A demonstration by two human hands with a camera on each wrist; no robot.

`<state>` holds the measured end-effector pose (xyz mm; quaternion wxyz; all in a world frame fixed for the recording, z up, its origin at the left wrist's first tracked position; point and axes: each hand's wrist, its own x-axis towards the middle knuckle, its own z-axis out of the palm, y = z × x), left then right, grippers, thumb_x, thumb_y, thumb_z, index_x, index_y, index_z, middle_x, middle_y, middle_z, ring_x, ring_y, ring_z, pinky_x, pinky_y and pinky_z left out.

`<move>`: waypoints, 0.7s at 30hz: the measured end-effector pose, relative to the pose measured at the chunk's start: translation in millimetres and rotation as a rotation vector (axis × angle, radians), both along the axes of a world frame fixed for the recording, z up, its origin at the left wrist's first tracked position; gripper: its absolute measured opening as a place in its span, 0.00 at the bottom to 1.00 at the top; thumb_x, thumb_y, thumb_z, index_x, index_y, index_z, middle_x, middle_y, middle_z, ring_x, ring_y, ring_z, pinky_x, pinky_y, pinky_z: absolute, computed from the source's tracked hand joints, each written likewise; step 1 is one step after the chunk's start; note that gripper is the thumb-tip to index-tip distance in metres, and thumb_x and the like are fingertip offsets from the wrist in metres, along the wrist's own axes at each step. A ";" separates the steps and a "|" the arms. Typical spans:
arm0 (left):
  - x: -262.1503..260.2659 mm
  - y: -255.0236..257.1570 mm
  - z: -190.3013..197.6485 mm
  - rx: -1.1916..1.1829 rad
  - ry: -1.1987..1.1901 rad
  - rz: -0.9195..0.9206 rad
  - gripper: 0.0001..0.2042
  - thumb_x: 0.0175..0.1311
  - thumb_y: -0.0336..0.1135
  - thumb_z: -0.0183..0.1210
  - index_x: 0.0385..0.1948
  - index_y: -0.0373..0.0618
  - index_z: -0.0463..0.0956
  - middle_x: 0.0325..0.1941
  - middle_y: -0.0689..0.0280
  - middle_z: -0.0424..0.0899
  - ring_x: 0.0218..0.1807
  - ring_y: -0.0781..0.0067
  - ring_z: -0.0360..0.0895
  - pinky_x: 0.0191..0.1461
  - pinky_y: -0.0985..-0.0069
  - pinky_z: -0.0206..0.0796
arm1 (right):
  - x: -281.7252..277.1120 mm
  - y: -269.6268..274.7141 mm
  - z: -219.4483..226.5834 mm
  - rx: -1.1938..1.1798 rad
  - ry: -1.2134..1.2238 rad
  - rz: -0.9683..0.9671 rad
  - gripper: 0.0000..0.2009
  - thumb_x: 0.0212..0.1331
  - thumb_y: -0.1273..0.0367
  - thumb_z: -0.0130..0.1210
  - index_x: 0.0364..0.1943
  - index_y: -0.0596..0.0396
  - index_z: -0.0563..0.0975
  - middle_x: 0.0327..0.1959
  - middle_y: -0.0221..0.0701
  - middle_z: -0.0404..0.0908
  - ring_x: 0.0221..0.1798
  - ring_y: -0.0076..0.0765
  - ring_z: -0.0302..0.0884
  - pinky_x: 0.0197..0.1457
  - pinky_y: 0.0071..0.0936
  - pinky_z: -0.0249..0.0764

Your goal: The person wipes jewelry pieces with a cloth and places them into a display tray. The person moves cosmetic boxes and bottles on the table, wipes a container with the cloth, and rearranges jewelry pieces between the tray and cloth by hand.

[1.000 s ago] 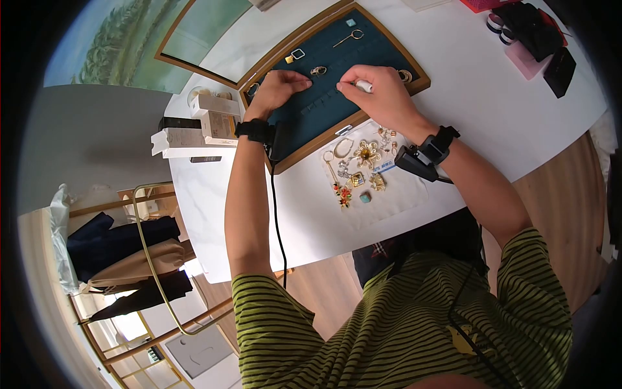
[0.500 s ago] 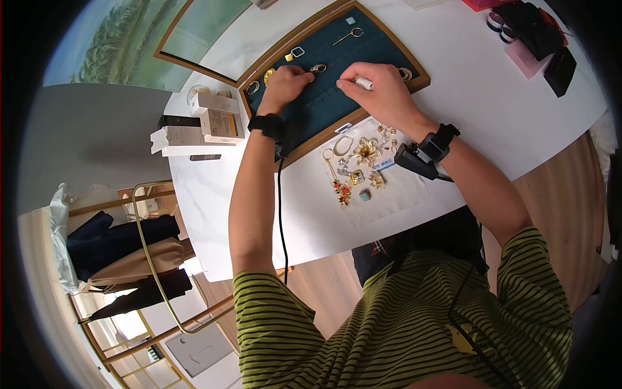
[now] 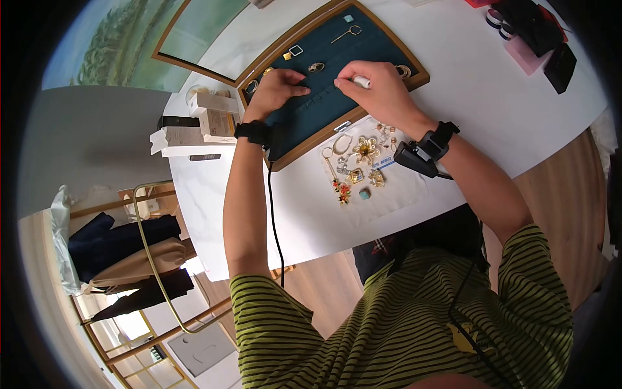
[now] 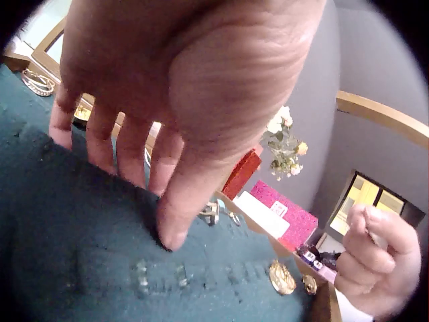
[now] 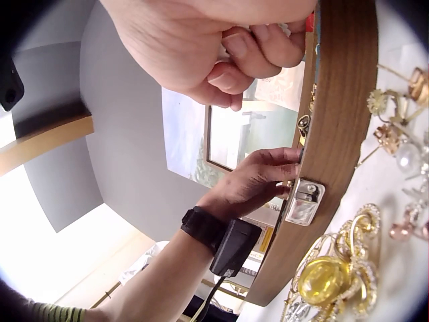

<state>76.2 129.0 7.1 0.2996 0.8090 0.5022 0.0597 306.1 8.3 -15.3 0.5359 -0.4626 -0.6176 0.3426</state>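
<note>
My left hand (image 3: 275,92) is over the dark teal lining (image 3: 324,98) of a wooden jewelry case. Its fingers are extended, and in the left wrist view the thumb (image 4: 175,228) reaches down at the lining with nothing held. Just beyond its fingertips lies a ring (image 3: 316,67). My right hand (image 3: 382,91) hovers over the case's right part, fingers curled and thumb meeting the index finger. A small white piece (image 3: 361,82) shows within its grip; I cannot tell its kind.
Flower-shaped jewelry (image 3: 366,150), a turquoise stone piece (image 3: 365,193) and other trinkets lie on a white cloth in front of the case. A long gold pin (image 3: 346,35) lies inside it. Small boxes (image 3: 217,123) stand left, a black pouch (image 3: 526,29) far right.
My left hand moved forward and right up to the ring, then drew back left with its fingers extended. My right hand stayed nearly in place.
</note>
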 end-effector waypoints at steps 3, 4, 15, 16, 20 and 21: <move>1.5 4.1 -1.2 0.019 0.057 0.038 0.13 0.54 0.36 0.68 0.38 0.39 0.84 0.33 0.60 0.86 0.38 0.72 0.81 0.48 0.74 0.71 | -1.7 2.5 -7.8 0.072 -0.007 -0.021 0.09 0.60 0.67 0.60 0.35 0.61 0.81 0.26 0.30 0.83 0.26 0.20 0.72 0.30 0.22 0.67; 1.1 4.8 -2.1 0.018 0.057 0.039 0.13 0.54 0.36 0.68 0.38 0.39 0.84 0.33 0.60 0.86 0.38 0.72 0.81 0.48 0.74 0.71 | -1.2 1.9 -6.2 0.072 -0.008 -0.021 0.09 0.60 0.67 0.60 0.35 0.61 0.81 0.26 0.30 0.83 0.26 0.20 0.72 0.30 0.22 0.67; -8.2 11.0 -9.8 0.019 -0.071 0.113 0.09 0.61 0.33 0.59 0.36 0.41 0.85 0.33 0.61 0.87 0.38 0.71 0.81 0.49 0.75 0.70 | -0.3 -0.5 0.3 -0.013 0.000 -0.002 0.10 0.58 0.67 0.60 0.34 0.62 0.81 0.30 0.40 0.84 0.32 0.44 0.82 0.38 0.30 0.74; -9.1 11.9 -10.2 0.018 -0.071 0.114 0.09 0.61 0.33 0.59 0.36 0.41 0.85 0.33 0.61 0.87 0.38 0.71 0.81 0.49 0.75 0.70 | -0.6 0.1 -1.3 -0.013 0.000 -0.002 0.10 0.58 0.67 0.60 0.34 0.62 0.81 0.30 0.40 0.84 0.32 0.44 0.82 0.38 0.30 0.74; -1.6 6.1 -1.0 -0.038 -0.086 0.146 0.09 0.60 0.34 0.61 0.36 0.39 0.85 0.33 0.63 0.86 0.38 0.73 0.80 0.48 0.75 0.70 | -1.4 1.4 -3.7 0.024 -0.017 -0.013 0.09 0.59 0.67 0.60 0.34 0.61 0.81 0.27 0.35 0.83 0.28 0.32 0.76 0.33 0.26 0.69; 3.3 1.6 3.5 -0.039 -0.036 0.179 0.09 0.60 0.34 0.62 0.36 0.39 0.85 0.33 0.63 0.86 0.38 0.74 0.80 0.47 0.76 0.70 | -1.2 1.2 -2.4 0.005 -0.012 -0.009 0.10 0.58 0.67 0.59 0.34 0.62 0.81 0.30 0.41 0.84 0.32 0.44 0.82 0.38 0.30 0.74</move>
